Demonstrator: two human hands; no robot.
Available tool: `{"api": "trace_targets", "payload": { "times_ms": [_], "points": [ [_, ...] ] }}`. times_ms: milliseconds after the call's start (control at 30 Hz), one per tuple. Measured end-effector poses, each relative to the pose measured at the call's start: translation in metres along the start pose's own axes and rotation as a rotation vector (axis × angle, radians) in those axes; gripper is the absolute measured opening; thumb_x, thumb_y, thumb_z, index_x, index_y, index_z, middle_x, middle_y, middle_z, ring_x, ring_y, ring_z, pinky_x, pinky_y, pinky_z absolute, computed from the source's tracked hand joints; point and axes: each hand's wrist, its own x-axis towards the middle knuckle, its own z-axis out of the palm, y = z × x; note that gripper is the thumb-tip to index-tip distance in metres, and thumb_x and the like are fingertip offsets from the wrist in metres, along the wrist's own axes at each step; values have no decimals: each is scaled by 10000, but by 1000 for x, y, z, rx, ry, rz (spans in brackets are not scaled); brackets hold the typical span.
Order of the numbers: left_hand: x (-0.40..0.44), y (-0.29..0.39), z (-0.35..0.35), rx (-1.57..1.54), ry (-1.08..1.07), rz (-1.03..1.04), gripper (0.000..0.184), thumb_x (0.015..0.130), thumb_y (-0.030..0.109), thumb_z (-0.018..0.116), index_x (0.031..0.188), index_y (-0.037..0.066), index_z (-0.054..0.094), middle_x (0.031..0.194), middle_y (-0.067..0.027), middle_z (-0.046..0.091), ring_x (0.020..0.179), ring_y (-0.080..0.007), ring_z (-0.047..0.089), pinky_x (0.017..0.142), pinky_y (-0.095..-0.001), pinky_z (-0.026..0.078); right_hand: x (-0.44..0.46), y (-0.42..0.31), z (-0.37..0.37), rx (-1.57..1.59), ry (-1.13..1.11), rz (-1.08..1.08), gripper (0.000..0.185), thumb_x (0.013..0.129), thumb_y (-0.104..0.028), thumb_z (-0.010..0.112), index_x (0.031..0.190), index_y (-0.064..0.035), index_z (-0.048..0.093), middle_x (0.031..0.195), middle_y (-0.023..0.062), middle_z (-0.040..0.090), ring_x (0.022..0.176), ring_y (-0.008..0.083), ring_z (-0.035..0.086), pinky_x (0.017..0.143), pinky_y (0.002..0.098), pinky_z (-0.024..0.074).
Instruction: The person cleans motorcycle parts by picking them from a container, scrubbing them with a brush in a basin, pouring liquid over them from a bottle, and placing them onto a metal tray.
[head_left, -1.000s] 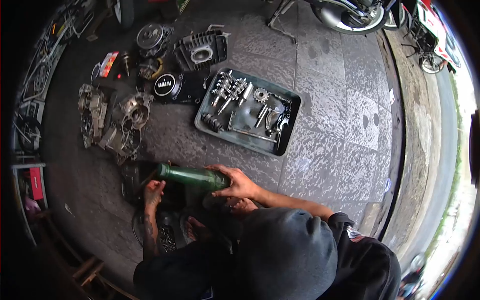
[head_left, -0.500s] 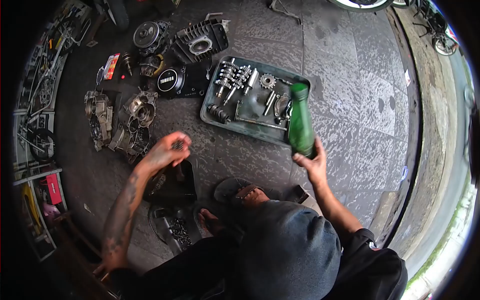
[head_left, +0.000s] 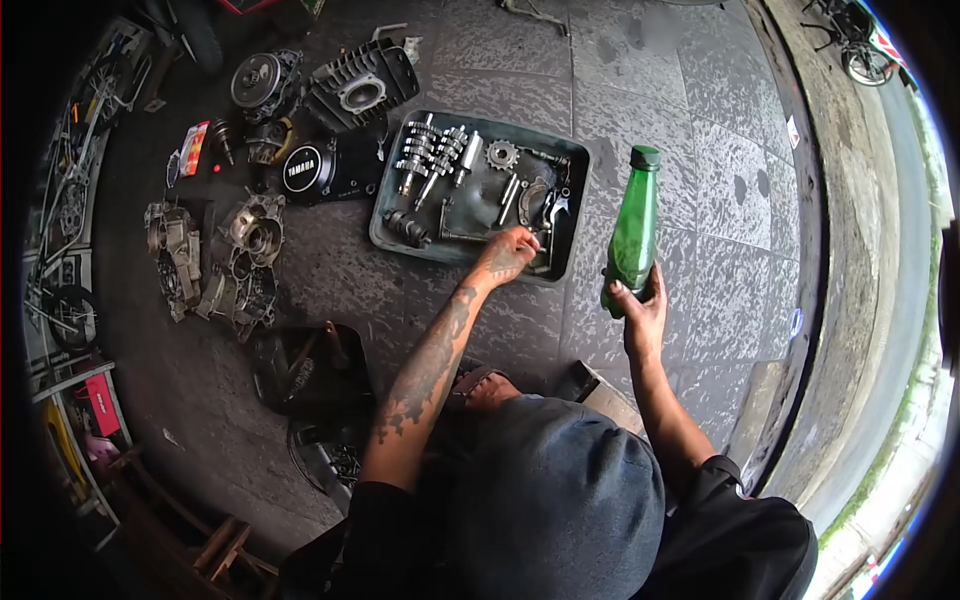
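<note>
My right hand is wrapped round the lower part of a green plastic bottle, held roughly upright with its dark cap on, right of the tray. My left hand is over the near side of the grey parts tray, fingers drawn together; whatever is between them is hidden. Close to it lie a long metal shaft, two short pins and shift forks. Farther back in the tray are gear shafts and a sprocket.
Left of the tray stand a Yamaha engine cover, a finned cylinder and crankcase halves. A dark bin and a container of bolts sit near my legs.
My left hand has swung right, from above the dark bin to the tray's near side. The bottle, still in my right hand, has shifted slightly right and stands out clear of the tray.
</note>
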Motion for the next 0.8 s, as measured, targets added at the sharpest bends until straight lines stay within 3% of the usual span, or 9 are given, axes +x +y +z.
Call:
{"api": "trace_targets", "payload": {
  "times_ms": [200,267,333,400,467,533,600,667,800],
  "points": [
    [-48,18,-53,34,159,111,137,896,75,526,1012,38,590,973,-43,626,929,-111,563,831,-252,441,-2,2,11,64,-141,39,688,678,-120,774,1258,38,440,1133,113,557,1039,192,523,915,309,408],
    [-80,35,-83,192,203,91,147,900,79,515,1018,31,588,984,-53,629,946,-130,573,839,-261,446,4,20,12,-143,-110,-105,728,646,-46,781,1273,35,420,1149,122,543,1065,206,512,916,311,414],
    [-116,31,-108,167,259,204,152,897,103,513,1006,27,587,979,-62,634,934,-148,586,830,-270,456,4,24,21,-219,-140,-97,800,630,-12,789,1313,32,376,1197,141,511,1093,220,502,928,331,413],
    [-169,40,-137,314,299,107,157,895,117,502,989,21,583,962,-67,637,913,-158,591,814,-281,463,4,45,36,-34,-162,-73,844,648,-53,800,1346,29,334,1236,158,476,1120,225,487,943,348,406],
    [-227,38,-171,486,325,10,163,893,131,497,985,29,585,939,-71,640,874,-159,595,781,-289,469,0,38,63,-54,-364,-113,859,660,-85,806,1361,21,321,1253,156,462,1133,235,476,967,377,386],
    [-281,13,-208,501,386,71,160,890,130,502,992,44,591,919,-64,640,835,-153,594,749,-289,473,-9,33,95,-190,-536,-216,771,686,-79,782,1329,3,364,1260,133,464,1134,242,471,997,374,352],
    [-337,8,-221,363,554,-68,206,826,98,486,971,29,615,875,-83,655,797,-179,622,741,-317,488,-18,46,119,-275,-624,-223,740,680,-61,776,1306,-1,387,1245,130,478,1131,237,469,994,363,353],
    [-395,6,-215,283,698,-245,190,857,102,505,1006,30,600,848,-71,634,754,-131,589,711,-290,488,-26,62,144,-331,-763,-227,693,668,-45,775,1269,8,434,1214,134,507,1128,234,471,990,357,350],
    [-488,-41,-165,51,892,-324,164,886,100,509,1029,38,558,862,-7,555,757,-63,510,692,-221,452,-38,99,180,-435,-800,-352,674,696,-117,789,1257,15,441,1214,158,506,1121,253,480,1000,378,332]
  ]
}}
